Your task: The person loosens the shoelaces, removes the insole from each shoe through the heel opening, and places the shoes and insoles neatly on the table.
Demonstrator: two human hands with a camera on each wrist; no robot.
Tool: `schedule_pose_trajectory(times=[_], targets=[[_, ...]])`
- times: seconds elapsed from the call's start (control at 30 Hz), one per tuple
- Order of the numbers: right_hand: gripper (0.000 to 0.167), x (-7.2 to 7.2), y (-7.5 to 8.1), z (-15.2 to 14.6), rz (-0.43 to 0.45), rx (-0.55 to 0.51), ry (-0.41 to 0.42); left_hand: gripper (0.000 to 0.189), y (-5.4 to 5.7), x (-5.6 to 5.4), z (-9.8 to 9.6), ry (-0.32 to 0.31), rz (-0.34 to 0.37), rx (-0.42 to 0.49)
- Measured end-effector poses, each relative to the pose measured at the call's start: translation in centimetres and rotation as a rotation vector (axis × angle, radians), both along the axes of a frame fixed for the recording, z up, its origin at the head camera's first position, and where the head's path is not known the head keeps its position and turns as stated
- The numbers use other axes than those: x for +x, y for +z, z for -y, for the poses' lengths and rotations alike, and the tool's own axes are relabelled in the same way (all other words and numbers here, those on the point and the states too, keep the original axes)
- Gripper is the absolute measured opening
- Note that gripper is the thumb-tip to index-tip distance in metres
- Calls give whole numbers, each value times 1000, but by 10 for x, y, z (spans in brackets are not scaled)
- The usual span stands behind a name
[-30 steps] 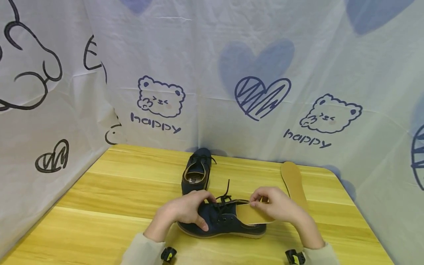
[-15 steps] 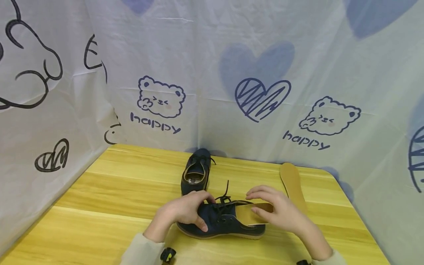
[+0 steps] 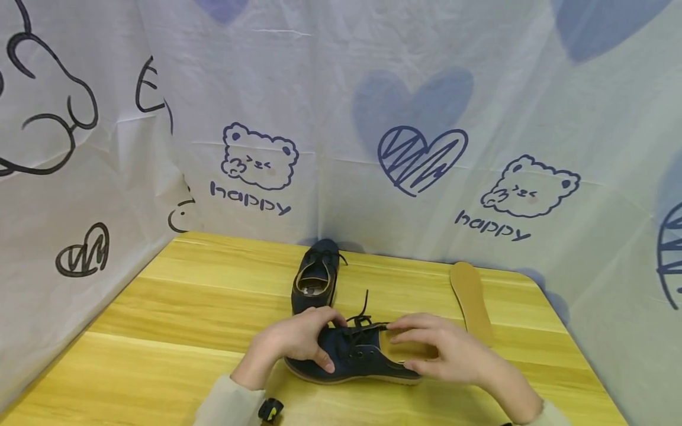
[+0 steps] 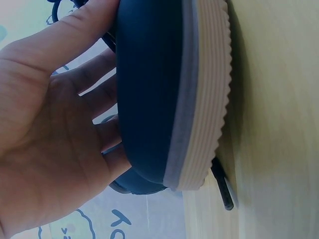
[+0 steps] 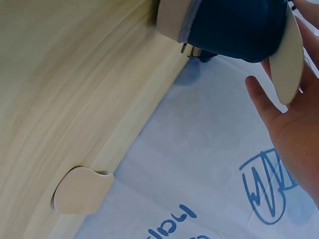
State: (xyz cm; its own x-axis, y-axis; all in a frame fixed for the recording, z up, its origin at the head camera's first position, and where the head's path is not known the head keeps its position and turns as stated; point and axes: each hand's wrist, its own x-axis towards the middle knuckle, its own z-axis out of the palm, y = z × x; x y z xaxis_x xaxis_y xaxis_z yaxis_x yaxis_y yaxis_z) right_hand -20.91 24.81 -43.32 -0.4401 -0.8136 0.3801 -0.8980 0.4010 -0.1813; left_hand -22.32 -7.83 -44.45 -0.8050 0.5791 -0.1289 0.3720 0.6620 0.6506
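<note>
A navy lace-up shoe [image 3: 362, 362] with a pale ridged sole lies sideways on the table, toe to the left. My left hand [image 3: 295, 338] grips its toe end, thumb on the near side and fingers on the far side; the left wrist view shows this shoe's toe [image 4: 149, 89] close up. A tan insole [image 3: 393, 350] is partly inside the shoe, its rear end sticking out past the heel in the right wrist view. Around that end my right hand [image 3: 450, 350] is spread, fingers stretched over the insole and thumb beside the shoe's heel.
A matching navy shoe [image 3: 324, 249] stands behind, toe toward the back. At the right rear lies another tan insole [image 3: 471, 299] on the wooden table [image 3: 176, 331]. A printed white cloth [image 3: 341, 195] hangs right behind the table edge.
My right hand has let go of the insole's edge, spread its fingers and come down around its rear end. The left hand keeps its grip on the toe.
</note>
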Motion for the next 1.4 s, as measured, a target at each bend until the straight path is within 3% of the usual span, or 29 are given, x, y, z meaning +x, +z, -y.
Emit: schedule_pose_trajectory(times=[0.5, 0.87, 1.4], targets=[[22, 1, -6, -5, 17, 55, 58, 65, 0, 0, -1, -4, -9, -5], [25, -1, -7, -8, 62, 15, 107, 65, 1, 0, 0, -4, -7, -3], [26, -2, -6, -10, 39, -35, 122, 65, 1, 1, 2, 5, 0, -6]])
